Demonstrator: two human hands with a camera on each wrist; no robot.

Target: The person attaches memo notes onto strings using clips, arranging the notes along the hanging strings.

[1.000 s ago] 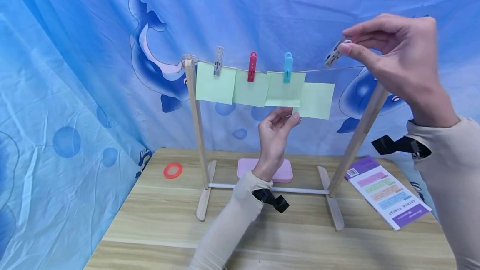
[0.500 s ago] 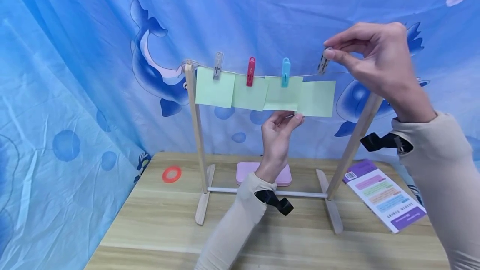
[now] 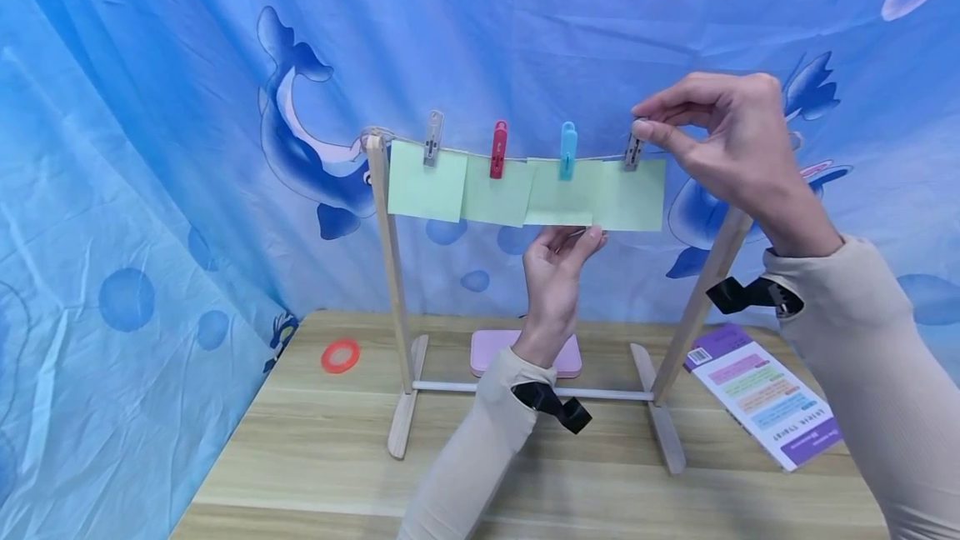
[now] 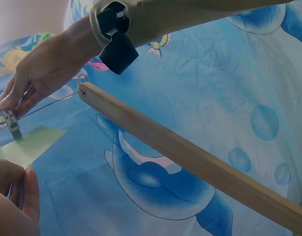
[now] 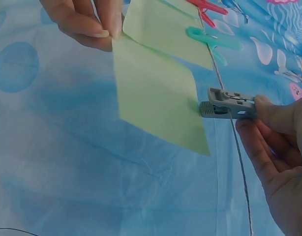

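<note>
My left hand [image 3: 553, 282] pinches the lower left corner of a pale green sticky note [image 3: 632, 198], which stands upright just under the string. Between the thumb and fingers of my right hand [image 3: 723, 140] is a grey clothespin [image 3: 633, 148]. In the right wrist view the clothespin [image 5: 229, 103] straddles the string [image 5: 242, 172], its jaws spread at the note's upper edge [image 5: 158, 96]. To the left, several green notes hang in a row under a grey clothespin [image 3: 432, 140], a red clothespin [image 3: 498, 150] and a light blue clothespin [image 3: 567, 152].
The string runs between two wooden posts [image 3: 392, 265] of a stand joined low by a white rod [image 3: 450, 387]. A pink case [image 3: 487, 347], an orange-red ring [image 3: 341, 356] and a purple-and-white package [image 3: 765, 398] lie on the wooden table [image 3: 315, 457]. A blue curtain hangs behind.
My right hand has come down and left with the grey clothespin, from above the string onto it at the note's top. My left hand has raised its note slightly toward the string.
</note>
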